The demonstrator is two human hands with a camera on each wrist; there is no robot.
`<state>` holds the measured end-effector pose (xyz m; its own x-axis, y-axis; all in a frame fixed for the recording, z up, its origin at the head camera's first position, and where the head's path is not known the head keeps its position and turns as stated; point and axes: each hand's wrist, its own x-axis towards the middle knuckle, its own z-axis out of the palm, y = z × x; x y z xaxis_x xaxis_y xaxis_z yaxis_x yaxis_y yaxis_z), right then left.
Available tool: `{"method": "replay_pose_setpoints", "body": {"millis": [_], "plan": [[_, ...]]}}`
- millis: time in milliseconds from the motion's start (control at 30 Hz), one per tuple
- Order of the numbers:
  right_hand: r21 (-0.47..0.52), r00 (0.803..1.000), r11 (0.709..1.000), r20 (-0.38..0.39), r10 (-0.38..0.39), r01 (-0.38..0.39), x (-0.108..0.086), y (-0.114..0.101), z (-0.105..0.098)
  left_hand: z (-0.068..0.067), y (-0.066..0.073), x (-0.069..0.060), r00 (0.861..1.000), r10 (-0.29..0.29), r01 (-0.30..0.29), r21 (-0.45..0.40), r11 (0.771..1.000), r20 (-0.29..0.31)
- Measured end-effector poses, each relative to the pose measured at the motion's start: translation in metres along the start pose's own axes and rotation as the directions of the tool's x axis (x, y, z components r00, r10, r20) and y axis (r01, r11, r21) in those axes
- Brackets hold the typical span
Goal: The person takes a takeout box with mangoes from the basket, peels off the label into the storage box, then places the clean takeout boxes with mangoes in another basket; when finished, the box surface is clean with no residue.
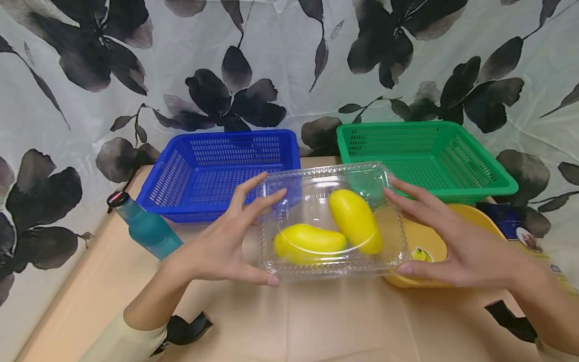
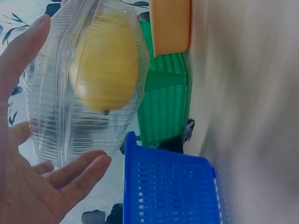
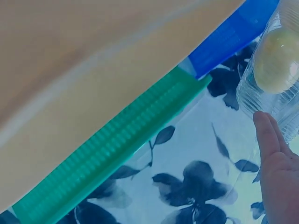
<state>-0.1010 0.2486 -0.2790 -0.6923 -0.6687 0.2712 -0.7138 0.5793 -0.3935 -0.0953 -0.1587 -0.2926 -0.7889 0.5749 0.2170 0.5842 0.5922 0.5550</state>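
A clear plastic clamshell box is held up above the table between both hands, its lid closed. Through the plastic show two yellow mangoes, one lying sideways and one slanted. At the box's left side, my left hand grips it with the fingers at the far corner and the thumb at the near edge. My right hand grips the opposite side in the same way. The left wrist view shows the box end-on beside the left hand; the right wrist view shows the right fingers touching it.
Behind stand a blue basket on the left and a green basket on the right. A yellow tub is partly behind the right hand, beside a dark blue packet. A teal bottle with a black cap leans near the blue basket.
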Motion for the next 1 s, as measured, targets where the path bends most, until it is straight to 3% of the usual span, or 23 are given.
{"method": "replay_pose_setpoints", "body": {"millis": [300, 467, 567, 733, 1000], "plan": [[0.035, 0.995, 0.998, -0.087, -0.053, 0.057, -0.002, 0.011, -0.025, 0.013, -0.005, 0.033, 0.998, 0.054, -0.057, -0.145, 0.988, -0.019], [0.049, 0.993, 0.998, -0.113, -0.037, 0.043, 0.002, 0.017, -0.036, 0.020, -0.010, 0.047, 0.991, 0.103, -0.119, -0.200, 0.973, -0.088], [0.083, 0.992, 0.996, -0.127, -0.008, 0.018, 0.004, 0.023, -0.040, 0.022, -0.010, 0.055, 0.981, 0.131, -0.160, -0.216, 0.963, -0.143], [0.137, 0.988, 0.990, -0.152, 0.012, 0.009, 0.004, 0.031, -0.046, 0.025, -0.004, 0.070, 0.976, 0.126, -0.166, -0.232, 0.958, -0.176], [0.097, 0.987, 0.995, -0.158, 0.025, -0.010, 0.008, 0.048, -0.056, 0.034, -0.001, 0.102, 0.972, 0.119, -0.159, -0.193, 0.968, -0.203]]}}
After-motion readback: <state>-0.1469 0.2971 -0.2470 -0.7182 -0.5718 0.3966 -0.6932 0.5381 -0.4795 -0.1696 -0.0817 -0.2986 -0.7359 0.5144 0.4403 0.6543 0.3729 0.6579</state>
